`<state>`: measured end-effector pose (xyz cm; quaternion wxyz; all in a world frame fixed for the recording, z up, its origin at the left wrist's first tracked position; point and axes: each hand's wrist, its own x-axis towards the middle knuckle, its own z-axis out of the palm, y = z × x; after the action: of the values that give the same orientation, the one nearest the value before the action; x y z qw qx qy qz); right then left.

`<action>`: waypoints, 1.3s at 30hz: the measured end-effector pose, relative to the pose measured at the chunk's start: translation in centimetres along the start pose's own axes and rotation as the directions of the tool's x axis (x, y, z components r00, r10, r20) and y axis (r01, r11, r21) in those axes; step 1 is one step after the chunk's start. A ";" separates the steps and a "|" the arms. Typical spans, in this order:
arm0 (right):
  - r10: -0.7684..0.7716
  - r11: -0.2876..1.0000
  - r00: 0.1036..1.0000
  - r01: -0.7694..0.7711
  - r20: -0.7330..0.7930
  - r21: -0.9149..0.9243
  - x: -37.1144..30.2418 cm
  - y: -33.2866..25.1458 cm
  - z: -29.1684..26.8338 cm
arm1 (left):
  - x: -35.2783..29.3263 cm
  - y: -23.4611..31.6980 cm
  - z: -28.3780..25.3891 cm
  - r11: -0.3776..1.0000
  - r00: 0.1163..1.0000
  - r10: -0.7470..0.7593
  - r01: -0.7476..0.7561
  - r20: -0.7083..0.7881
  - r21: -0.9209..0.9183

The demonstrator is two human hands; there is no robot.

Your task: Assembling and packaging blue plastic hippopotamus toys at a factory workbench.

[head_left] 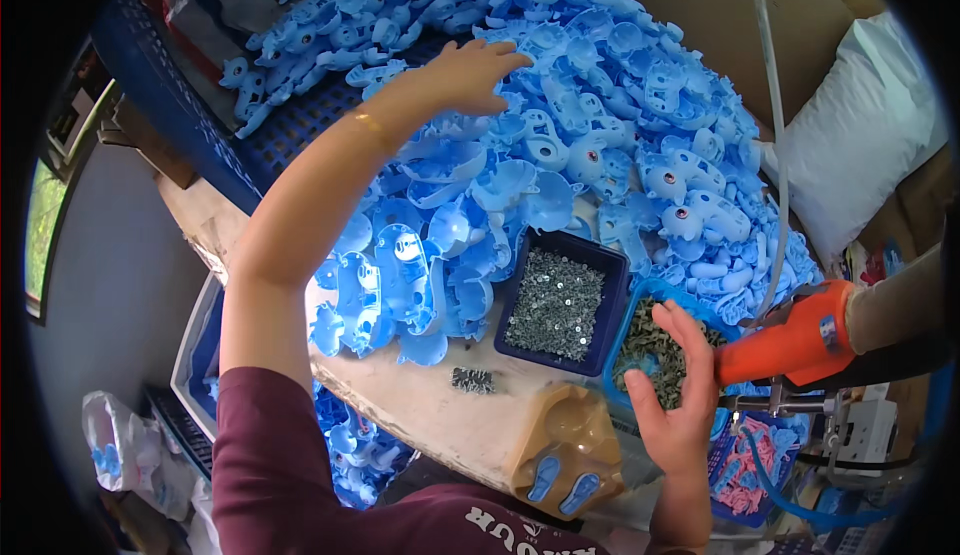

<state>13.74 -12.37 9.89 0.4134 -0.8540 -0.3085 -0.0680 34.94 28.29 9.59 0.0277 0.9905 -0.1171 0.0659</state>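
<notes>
My left hand [468, 77] reaches far over a big heap of light blue plastic toy shells [600, 95]. Its fingers are spread, with nothing seen in them. My right hand [682, 390] is held above the near edge of a light blue basket [622, 340] of small olive-grey parts [655, 355]. Thumb and fingers stand apart, and no object shows between them. Left of that basket sits a dark blue bin [505, 305] full of small metal pieces [555, 297]. Nearer me, a tan fixture [575, 425] has two blue foot-shaped insets [545, 477].
An orange power tool [790, 340] juts in from the right beside my right hand. A small black block with metal pins [473, 380] lies on the table [400, 390]. Pink and blue parts [745, 470] fill a bin at lower right. A white sack [860, 125] leans at far right.
</notes>
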 end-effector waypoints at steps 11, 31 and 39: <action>0.031 0.995 1.000 -0.030 0.003 -0.090 -0.1 1.5 -1.3 | 12.7 3.3 5.9 0.936 0.937 -0.332 0.313 0.107 0.159; 0.096 0.995 0.984 -0.100 -0.149 -0.016 -0.3 3.4 -3.8 | 6.8 10.6 -8.6 0.789 0.790 -0.100 -0.307 0.604 0.532; 0.084 0.996 0.987 -0.085 -0.137 0.003 -0.3 3.8 -4.1 | 15.5 16.7 0.2 0.955 0.986 0.086 -0.124 0.146 0.269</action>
<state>16.24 -17.33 9.89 0.4348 -0.8603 -0.2427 -0.1096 45.95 8.49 12.19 -0.1228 0.9792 -0.1608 0.0173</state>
